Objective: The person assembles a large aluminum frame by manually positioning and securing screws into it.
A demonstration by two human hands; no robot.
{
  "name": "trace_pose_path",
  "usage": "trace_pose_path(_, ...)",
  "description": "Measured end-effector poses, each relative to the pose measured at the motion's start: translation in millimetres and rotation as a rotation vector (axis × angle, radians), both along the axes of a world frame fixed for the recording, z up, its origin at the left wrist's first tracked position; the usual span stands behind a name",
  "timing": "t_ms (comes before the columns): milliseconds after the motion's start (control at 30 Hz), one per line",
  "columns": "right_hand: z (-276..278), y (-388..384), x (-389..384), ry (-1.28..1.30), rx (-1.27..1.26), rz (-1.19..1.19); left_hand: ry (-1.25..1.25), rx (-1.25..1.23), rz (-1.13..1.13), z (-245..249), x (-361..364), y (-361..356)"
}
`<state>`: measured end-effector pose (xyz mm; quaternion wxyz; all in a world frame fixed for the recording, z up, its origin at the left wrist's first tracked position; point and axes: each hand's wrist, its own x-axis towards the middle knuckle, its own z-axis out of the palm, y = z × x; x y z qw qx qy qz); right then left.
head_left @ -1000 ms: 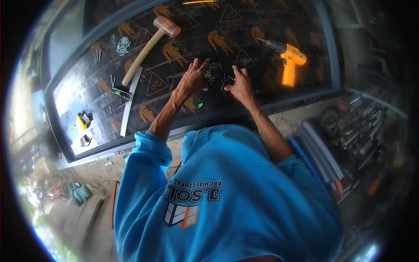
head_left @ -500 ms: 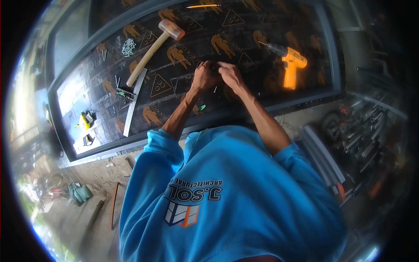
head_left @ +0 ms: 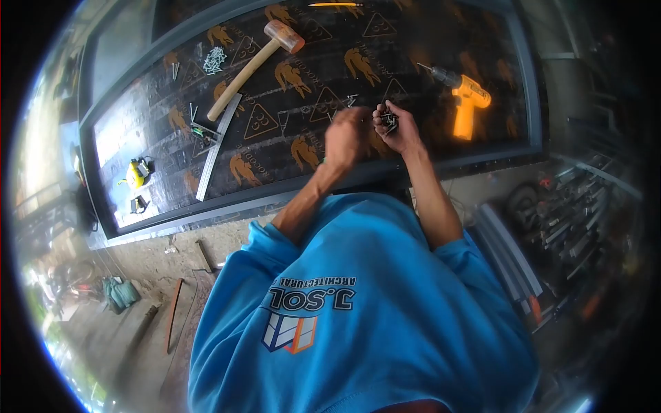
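My right hand (head_left: 397,128) is turned palm up, with its fingers curled around a small bunch of screws (head_left: 390,122). Just to its left, my left hand (head_left: 345,138) is smeared by motion over the black panel (head_left: 265,155), so its grip cannot be made out. A few loose screws (head_left: 352,101) lie on the panel beyond both hands.
A mallet (head_left: 258,65) lies to the left, near a pile of screws (head_left: 214,60) and a metal ruler (head_left: 215,155). A yellow tape measure (head_left: 136,174) is at far left. A yellow drill (head_left: 468,103) rests on the right, a pencil (head_left: 336,4) at the top.
My hands, together before, have moved apart. The right hand has shifted right and turned to show screws in its palm; the left has come nearer my body. The view has shifted slightly.
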<state>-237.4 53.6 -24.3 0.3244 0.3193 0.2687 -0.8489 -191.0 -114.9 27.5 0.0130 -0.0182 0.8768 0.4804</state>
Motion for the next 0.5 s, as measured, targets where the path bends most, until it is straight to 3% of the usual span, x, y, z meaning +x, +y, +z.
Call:
trace_pose_path(67,6,5,3,0.013,0.039,0.029,-0.046,-0.252,0.106,-13,1,-33)
trace_pose_path(100,6,7,4,0.017,0.040,0.028,-0.119,-0.250,0.185,-22,1,-41)
trace_pose_path(300,4,16,18,0.085,0.210,0.186,0.154,-0.212,-0.084,-62,6,-40)
trace_pose_path(433,10,5,31,0.068,0.268,0.186,0.129,-0.304,-0.181,-66,6,-29)
trace_pose_path(500,11,0,36,0.034,0.263,0.168,0.216,-0.517,-0.202,-68,9,-27)
